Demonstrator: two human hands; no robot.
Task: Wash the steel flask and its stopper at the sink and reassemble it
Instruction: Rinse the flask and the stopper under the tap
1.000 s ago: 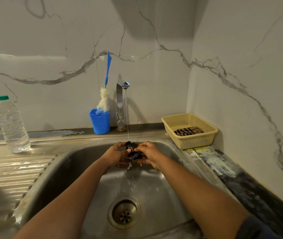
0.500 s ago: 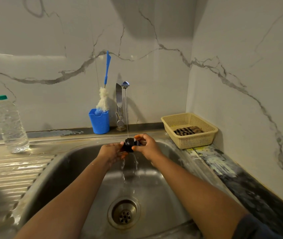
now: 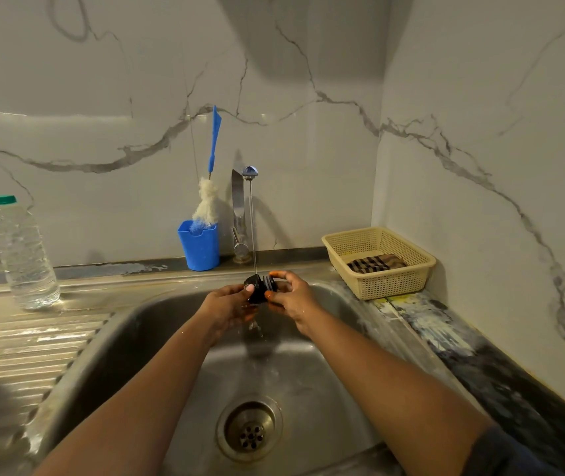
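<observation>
Right, both my hands are over the sink [image 3: 157, 324], holding the black stopper [image 3: 259, 286] between them under the thin stream from the tap [image 3: 244, 207]. Left hand [image 3: 228, 304] grips its left end, fingers curled around it. Right hand [image 3: 291, 297] pinches the right, ribbed end between thumb and fingertips. Stopper lies on its side, roughly level, right under the water. Water runs off it into the basin, drain [image 3: 249, 429] straight below, nearer me. The flask itself I can't see. Behind the sink: blue cup [image 3: 199, 245] with a bottle brush [image 3: 209, 187] standing in it, just left of the tap. Clear plastic bottle [image 3: 21, 255], green cap, upright on the draining board at left. Beige basket [image 3: 391, 280] in the right corner with a checked cloth [image 3: 375, 262] inside.
</observation>
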